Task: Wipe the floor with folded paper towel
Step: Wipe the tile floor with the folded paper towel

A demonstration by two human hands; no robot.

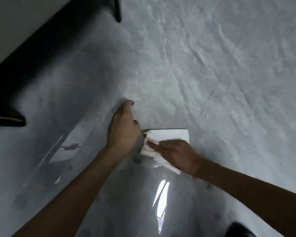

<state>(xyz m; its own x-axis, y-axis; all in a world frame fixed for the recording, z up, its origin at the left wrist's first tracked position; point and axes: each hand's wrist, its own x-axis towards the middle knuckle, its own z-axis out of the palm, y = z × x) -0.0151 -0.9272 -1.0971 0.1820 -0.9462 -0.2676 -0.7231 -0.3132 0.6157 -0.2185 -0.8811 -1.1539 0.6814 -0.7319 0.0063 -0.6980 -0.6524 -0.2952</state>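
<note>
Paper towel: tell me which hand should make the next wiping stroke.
Right. The right hand lies flat on the paper towel, pressing it to the floor. The left hand sits at the towel's edge, its fingers hidden.

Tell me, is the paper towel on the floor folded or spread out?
Folded: the paper towel shows stacked edges beneath the right hand, which presses it to the floor.

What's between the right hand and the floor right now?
The folded paper towel. In the head view the right hand lies on it with straight fingers, pressing it against the grey floor.
</note>
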